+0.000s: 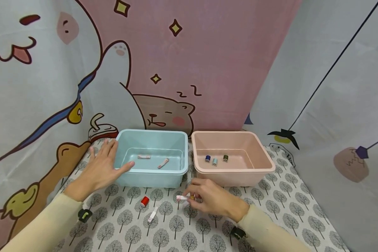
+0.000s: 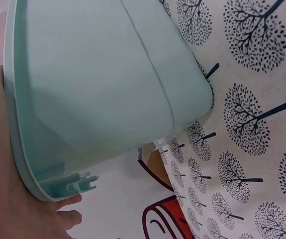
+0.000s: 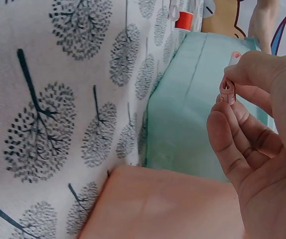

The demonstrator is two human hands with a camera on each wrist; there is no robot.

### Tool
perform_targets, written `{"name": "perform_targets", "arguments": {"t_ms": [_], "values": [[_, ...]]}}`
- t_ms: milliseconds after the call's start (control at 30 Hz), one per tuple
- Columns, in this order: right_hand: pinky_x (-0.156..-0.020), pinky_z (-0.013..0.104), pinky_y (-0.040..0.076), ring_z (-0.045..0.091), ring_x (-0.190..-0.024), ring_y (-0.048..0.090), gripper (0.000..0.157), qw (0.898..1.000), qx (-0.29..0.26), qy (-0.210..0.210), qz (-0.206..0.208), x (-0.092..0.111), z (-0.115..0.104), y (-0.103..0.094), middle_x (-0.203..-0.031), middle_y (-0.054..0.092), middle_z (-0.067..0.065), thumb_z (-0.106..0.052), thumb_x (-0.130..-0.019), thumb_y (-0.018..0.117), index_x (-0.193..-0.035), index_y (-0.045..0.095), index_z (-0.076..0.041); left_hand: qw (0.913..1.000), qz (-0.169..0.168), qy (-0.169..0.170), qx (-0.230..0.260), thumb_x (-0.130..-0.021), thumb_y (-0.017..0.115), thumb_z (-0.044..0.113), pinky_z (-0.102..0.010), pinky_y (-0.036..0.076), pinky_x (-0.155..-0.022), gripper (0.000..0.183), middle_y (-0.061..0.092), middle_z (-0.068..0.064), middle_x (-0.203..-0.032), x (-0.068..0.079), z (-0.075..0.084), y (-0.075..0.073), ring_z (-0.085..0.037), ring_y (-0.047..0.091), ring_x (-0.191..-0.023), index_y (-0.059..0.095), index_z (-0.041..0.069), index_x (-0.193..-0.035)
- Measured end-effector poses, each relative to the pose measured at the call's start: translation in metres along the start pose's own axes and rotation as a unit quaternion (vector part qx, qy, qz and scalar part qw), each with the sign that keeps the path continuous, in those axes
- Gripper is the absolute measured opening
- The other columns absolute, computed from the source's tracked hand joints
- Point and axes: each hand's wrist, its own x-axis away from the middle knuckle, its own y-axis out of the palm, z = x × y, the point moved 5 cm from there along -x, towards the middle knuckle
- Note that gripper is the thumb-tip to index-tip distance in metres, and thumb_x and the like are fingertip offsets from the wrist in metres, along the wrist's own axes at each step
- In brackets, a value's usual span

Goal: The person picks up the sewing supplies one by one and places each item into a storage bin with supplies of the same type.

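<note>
My right hand (image 1: 212,196) pinches a small folded tape measure (image 3: 227,92), pale with pinkish markings, between thumb and fingers in front of the two bins. My left hand (image 1: 100,169) lies at the left rim of the light blue bin (image 1: 151,179), fingers spread and fairly straight. Inside that bin are two more folded tape measures, one flat (image 1: 144,157) and one slanted (image 1: 163,163). On the tablecloth in front lie a red thread spool (image 1: 144,201) and a whitish folded strip (image 1: 152,215), similar in shape to the tape measures.
To the right stands a peach bin (image 1: 233,178) holding a dark blue spool (image 1: 208,158), a light blue spool (image 1: 215,161) and a green spool (image 1: 225,158). A tree-print tablecloth (image 1: 176,241) covers the table. A cartoon-printed curtain (image 1: 214,70) hangs close behind the bins.
</note>
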Motion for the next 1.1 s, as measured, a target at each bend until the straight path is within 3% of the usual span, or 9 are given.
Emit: {"name": "perform_targets", "arguments": {"t_ms": [200,467,933,1100], "values": [[-0.078,0.005,0.059,-0.002,-0.087,0.070,0.022,1.000,0.011,-0.013,0.012,-0.004,-0.004,-0.010,-0.113,0.081,0.000,-0.012,-0.103,0.087,-0.124,0.086,-0.013,1.0000,-0.003,0.001,0.001,-0.111,0.053,0.080,-0.091,-0.008,-0.136,0.121,0.007,-0.032,-0.194,0.000,-0.002,0.001,-0.057,0.001,-0.182,0.012,-0.007,-0.184],[-0.072,0.005,0.057,0.003,-0.082,0.070,0.023,0.999,0.021,-0.027,0.029,-0.009,-0.007,-0.023,-0.105,0.076,-0.001,-0.009,-0.100,0.089,-0.123,0.087,-0.015,1.0000,0.001,0.002,0.002,-0.111,0.053,0.080,-0.092,-0.006,-0.136,0.120,0.009,-0.033,-0.193,0.000,-0.002,0.001,-0.057,0.003,-0.182,0.014,-0.008,-0.183],[-0.072,0.006,0.057,-0.005,-0.080,0.063,0.020,0.998,0.036,-0.036,0.041,-0.021,-0.013,-0.043,-0.104,0.078,-0.001,-0.008,-0.100,0.088,-0.120,0.088,-0.012,0.9999,0.002,-0.005,0.009,-0.111,0.052,0.082,-0.091,-0.006,-0.136,0.121,0.010,-0.032,-0.194,-0.001,-0.004,0.003,-0.056,0.003,-0.182,0.012,-0.005,-0.185],[-0.071,0.008,0.057,-0.002,-0.081,0.065,0.021,0.997,0.046,-0.035,0.046,-0.027,-0.016,-0.051,-0.107,0.079,0.002,-0.009,-0.100,0.089,-0.121,0.088,-0.010,1.0000,0.004,-0.004,0.008,-0.111,0.053,0.082,-0.092,-0.006,-0.136,0.121,0.011,-0.032,-0.194,-0.001,-0.003,0.003,-0.056,0.003,-0.182,0.014,-0.006,-0.184]]}}
